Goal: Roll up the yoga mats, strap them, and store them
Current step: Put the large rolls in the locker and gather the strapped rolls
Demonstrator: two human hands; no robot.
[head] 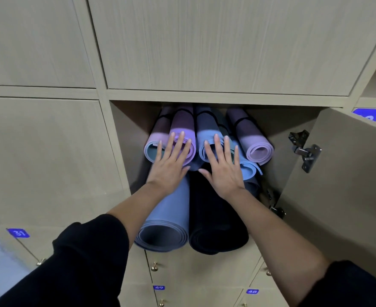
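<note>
Head view, and the locker compartment (127, 134) is packed with rolled mats stacked in two layers, the top row reaching right up under the shelf edge above. A little free room shows along the left wall. There's a wider dark gap on the right, between the pink mat (255, 142) and the open door (337, 173), whose hinge (305, 149) juts out on that side. Down low, the big blue mat (169, 213) and the black mat (215, 222) lie side by side, touching, their ends sticking out past the compartment's front edge.

Now the hands: both flat, fingers straight and spread, gripping nothing. The left hand (171, 165) presses on the end of the purple mat (182, 125), the right hand (223, 169) on the end of the upper blue mat (207, 129), thumbs close together.
</note>
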